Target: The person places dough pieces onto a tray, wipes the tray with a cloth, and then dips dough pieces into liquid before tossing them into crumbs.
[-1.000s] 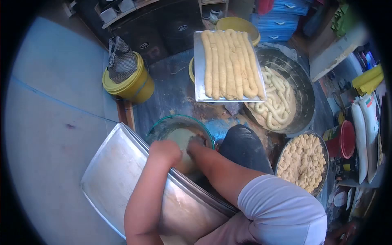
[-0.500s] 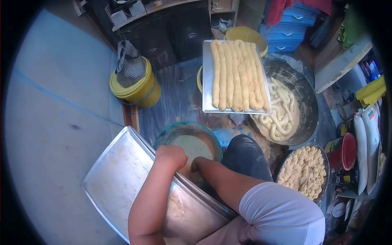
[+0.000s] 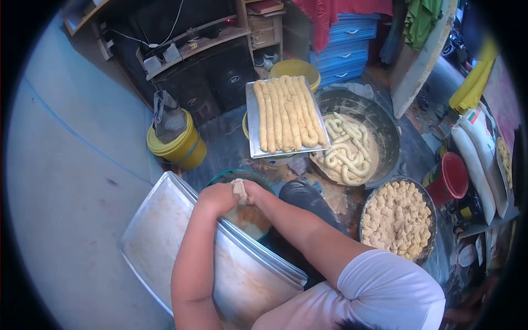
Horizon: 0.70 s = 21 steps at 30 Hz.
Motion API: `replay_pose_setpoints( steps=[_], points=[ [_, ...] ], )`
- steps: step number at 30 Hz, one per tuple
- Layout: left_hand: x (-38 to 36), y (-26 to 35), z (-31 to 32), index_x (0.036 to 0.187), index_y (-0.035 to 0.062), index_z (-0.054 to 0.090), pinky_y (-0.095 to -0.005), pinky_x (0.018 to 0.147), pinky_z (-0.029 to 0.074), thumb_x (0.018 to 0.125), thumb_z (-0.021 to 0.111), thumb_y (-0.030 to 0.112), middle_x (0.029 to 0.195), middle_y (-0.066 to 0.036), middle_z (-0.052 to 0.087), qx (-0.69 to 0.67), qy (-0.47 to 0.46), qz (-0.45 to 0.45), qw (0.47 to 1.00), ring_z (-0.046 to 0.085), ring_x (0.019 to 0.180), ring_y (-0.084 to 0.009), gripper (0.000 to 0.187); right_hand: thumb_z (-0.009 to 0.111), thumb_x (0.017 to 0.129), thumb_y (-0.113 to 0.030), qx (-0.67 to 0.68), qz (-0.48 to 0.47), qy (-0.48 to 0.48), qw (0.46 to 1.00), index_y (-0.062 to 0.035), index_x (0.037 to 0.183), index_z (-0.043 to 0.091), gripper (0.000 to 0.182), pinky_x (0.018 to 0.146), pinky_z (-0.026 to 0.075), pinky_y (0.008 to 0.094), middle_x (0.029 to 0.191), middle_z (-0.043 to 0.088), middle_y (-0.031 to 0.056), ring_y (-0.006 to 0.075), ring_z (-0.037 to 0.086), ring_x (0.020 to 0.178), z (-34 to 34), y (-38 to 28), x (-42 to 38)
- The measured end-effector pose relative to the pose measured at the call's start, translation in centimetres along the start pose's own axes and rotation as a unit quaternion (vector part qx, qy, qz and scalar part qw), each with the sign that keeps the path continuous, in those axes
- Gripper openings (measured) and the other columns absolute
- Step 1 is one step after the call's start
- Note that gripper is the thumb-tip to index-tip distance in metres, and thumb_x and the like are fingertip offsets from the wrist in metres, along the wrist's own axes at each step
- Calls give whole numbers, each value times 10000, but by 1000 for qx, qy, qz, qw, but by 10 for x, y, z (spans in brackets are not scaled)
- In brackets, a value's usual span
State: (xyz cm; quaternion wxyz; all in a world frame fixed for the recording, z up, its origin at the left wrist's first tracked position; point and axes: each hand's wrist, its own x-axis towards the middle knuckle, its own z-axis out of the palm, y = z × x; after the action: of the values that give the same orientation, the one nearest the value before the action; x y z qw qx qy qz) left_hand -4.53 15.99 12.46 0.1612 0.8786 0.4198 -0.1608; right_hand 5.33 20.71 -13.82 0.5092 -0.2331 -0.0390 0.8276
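My left hand and my right hand are together over the green-rimmed basin, both closed on a wet, tan cloth-like lump. Cloudy liquid shows in the basin below them. A stack of metal trays leans under my left forearm. Beyond my hands, a metal tray holds several long ropes of coated dough.
A large black basin holds coiled pale dough. Nearer on the right is a round pan of dough pieces. A lidded yellow bucket, a red bucket and white sacks stand around.
My right hand has come up out of the basin and meets my left hand, with the tan lump now showing between them. The view has shifted, so the surroundings sit farther left.
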Motion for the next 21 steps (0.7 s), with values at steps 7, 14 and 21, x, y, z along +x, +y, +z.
replay_pose_setpoints(
  steps=[7, 14, 21],
  points=[
    [-14, 17, -15, 1004, 2, 646, -435, 810, 478, 906, 546, 336, 950, -232, 658, -198, 180, 60, 962, 625, 925, -387, 362, 507, 941, -347, 175, -46, 1, 984, -98, 853, 611, 283, 665, 548, 398, 805, 654, 82, 256, 636, 681, 84, -33, -74],
    [-10, 26, -24, 993, -31, 630, -336, 742, 478, 935, 549, 259, 839, -150, 667, -245, 317, 89, 912, 636, 786, -227, 306, 516, 931, -312, 182, -111, -60, 975, -119, 832, 610, 237, 584, 533, 391, 716, 645, 44, 242, 623, 614, 116, -51, -86],
    [-13, 40, -19, 980, -26, 633, -330, 739, 475, 937, 544, 274, 822, -146, 658, -252, 267, 89, 926, 618, 768, -206, 316, 504, 940, -294, 159, -133, -58, 977, -119, 841, 597, 222, 612, 535, 385, 750, 634, 47, 238, 629, 657, 114, -68, -117]
  ],
)
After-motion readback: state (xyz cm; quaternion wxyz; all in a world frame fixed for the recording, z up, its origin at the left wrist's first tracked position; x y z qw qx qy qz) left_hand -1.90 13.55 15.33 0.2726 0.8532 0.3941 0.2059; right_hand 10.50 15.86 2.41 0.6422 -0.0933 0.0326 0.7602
